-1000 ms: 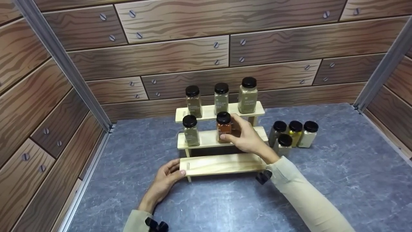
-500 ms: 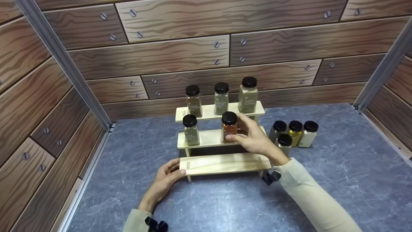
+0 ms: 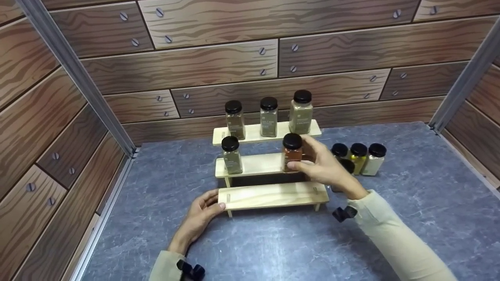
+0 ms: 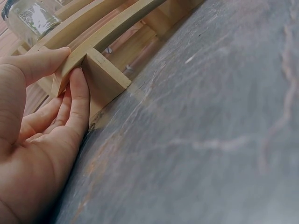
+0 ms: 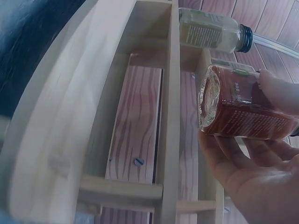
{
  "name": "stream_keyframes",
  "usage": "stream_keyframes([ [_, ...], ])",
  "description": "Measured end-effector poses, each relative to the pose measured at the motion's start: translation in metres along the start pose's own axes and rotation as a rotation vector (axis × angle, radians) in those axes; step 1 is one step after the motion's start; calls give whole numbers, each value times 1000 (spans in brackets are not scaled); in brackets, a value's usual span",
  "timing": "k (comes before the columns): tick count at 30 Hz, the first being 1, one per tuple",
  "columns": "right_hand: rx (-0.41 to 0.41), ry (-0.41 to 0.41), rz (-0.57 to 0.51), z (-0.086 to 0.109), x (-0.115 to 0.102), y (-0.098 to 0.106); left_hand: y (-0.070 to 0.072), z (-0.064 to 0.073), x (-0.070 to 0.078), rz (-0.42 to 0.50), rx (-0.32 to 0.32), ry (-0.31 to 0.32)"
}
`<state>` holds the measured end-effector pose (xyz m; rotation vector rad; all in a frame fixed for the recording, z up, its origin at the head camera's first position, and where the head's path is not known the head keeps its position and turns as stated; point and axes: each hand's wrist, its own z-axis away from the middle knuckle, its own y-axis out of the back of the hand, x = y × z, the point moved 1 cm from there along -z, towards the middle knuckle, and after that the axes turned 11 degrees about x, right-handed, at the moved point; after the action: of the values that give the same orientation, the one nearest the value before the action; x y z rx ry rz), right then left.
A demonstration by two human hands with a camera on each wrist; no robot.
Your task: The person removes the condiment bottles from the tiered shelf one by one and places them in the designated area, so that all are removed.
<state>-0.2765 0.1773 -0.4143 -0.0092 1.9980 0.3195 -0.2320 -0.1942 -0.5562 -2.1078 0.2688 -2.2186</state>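
My right hand (image 3: 328, 167) grips a spice jar (image 3: 292, 157) of red-brown contents with a black lid, thumb in front and fingers behind. It is upright over the right half of the middle shelf (image 3: 259, 164) of a three-step wooden rack; the right wrist view shows the glass base of the jar (image 5: 210, 100). My left hand (image 3: 200, 216) pinches the left end of the lowest shelf (image 3: 269, 196), thumb on top and fingers underneath, as the left wrist view shows. A jar of greenish contents (image 3: 233, 162) stands at the middle shelf's left end.
Three spice jars, brown (image 3: 236, 125), grey-green (image 3: 268, 123) and a taller green one (image 3: 300, 117), line the top shelf. Right of the rack, a yellow jar (image 3: 358, 159), a white jar (image 3: 373, 163) and darker jars partly behind my hand stand on the grey tabletop (image 3: 422, 187).
My right hand has moved the red-brown jar rightward along the middle shelf, from near its centre toward its right end. My left hand keeps its hold on the lowest shelf.
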Motion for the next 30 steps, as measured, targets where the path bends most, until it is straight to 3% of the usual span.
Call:
stream_keyframes([
  [6, 22, 41, 51, 6, 0, 16, -1, -2, 0, -3, 0, 3],
  [16, 73, 13, 154, 15, -2, 41, 2, 0, 2, -6, -1, -3],
  [30, 140, 66, 166, 30, -1, 77, -1, 0, 2, 5, 0, -6],
])
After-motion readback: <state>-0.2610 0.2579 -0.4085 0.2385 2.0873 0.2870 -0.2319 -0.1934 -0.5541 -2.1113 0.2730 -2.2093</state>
